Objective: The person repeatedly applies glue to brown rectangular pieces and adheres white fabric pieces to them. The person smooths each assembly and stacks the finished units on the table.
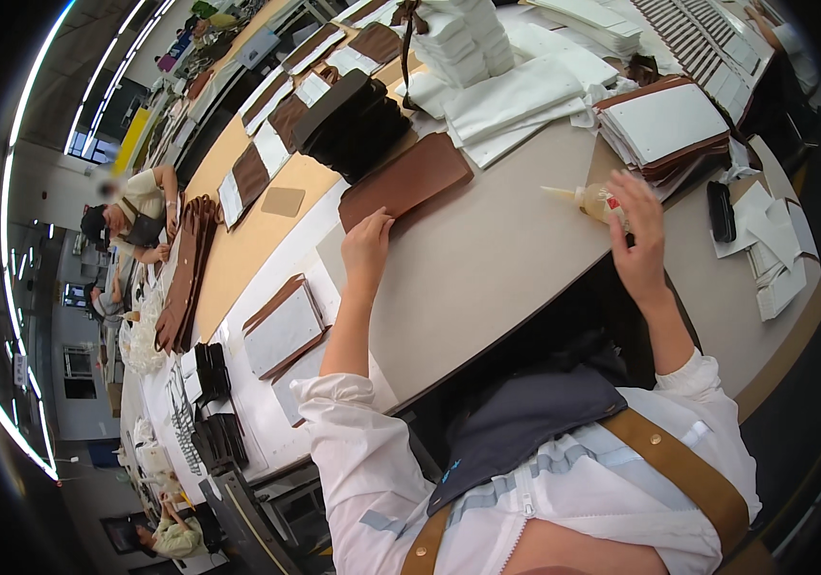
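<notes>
A flat brown leather piece [408, 179] lies on the grey work mat [506, 259]. My left hand [366, 249] rests on the mat with its fingertips touching the near corner of that brown piece. My right hand [636, 235] is closed around a small squeeze bottle of amber glue [590, 199] with a long pointed nozzle aimed left. The bottle hovers just above the mat, to the right of the brown piece.
A stack of white-and-brown panels [667, 126] sits at the right. A pile of black pieces [353, 123] and white folded stacks [487, 57] lie behind. A black phone-like object [720, 211] lies at the right. Other people [132, 222] work along a long table to the left.
</notes>
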The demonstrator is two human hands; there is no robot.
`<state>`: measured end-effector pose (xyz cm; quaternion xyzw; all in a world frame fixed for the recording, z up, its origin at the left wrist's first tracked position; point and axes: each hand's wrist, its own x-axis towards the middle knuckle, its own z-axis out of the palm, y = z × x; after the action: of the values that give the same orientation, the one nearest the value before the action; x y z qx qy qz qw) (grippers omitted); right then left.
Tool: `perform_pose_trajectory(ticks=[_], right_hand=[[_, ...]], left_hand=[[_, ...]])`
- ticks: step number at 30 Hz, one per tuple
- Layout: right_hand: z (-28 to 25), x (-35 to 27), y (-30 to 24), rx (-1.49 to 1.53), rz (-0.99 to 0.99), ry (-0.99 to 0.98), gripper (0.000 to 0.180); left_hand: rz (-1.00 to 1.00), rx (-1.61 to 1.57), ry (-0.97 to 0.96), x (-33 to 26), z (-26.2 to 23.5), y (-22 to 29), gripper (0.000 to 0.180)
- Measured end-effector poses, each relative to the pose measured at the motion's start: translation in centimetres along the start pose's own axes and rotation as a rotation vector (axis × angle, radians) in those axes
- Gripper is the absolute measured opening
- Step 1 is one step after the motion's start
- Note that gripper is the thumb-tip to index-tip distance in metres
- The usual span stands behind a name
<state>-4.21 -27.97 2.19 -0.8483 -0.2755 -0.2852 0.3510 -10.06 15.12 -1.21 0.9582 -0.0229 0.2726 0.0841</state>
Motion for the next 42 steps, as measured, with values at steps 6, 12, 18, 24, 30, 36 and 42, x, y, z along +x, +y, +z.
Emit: perform_pose_trajectory(ticks=[6, 12, 18, 24, 30, 36, 42], right_hand=[[-1.1, -3.7, 6.8, 0.125, 0.481, -0.189, 0.084], [-0.5, -4.3, 8.0, 0.452, 0.614, -0.153, 0.068], [-2.0, -0.2, 4.0, 1.254, 0.770, 0.113, 0.052], [0.0, 1.0, 3.6, 1.348, 0.884, 0.114, 0.057], [2.0, 0.6, 0.5, 0.939, 0.661, 0.161, 0.059], [3.4, -0.2, -0.5, 0.763, 0.605, 0.121, 0.060], [4.5, -0.9, -0.7, 0.696, 0.576, 0.147, 0.056]], left_hand=[[0.000, -0.137, 0.009, -4.0, -2.7, 8.5, 0.009], [-0.018, -0.203, -0.082, -9.6, -3.5, 13.3, 0.018], [-0.038, -0.252, -0.081, -11.4, -3.7, 16.2, 0.023], [-0.048, -0.222, -0.099, -11.9, -2.9, 17.9, 0.025], [-0.074, -0.266, -0.151, -12.4, -3.2, 18.2, 0.032], [-0.186, -0.279, -0.113, -13.3, -5.2, 16.0, 0.029], [-0.480, -0.107, 0.172, -16.1, -6.7, 12.4, 0.020]])
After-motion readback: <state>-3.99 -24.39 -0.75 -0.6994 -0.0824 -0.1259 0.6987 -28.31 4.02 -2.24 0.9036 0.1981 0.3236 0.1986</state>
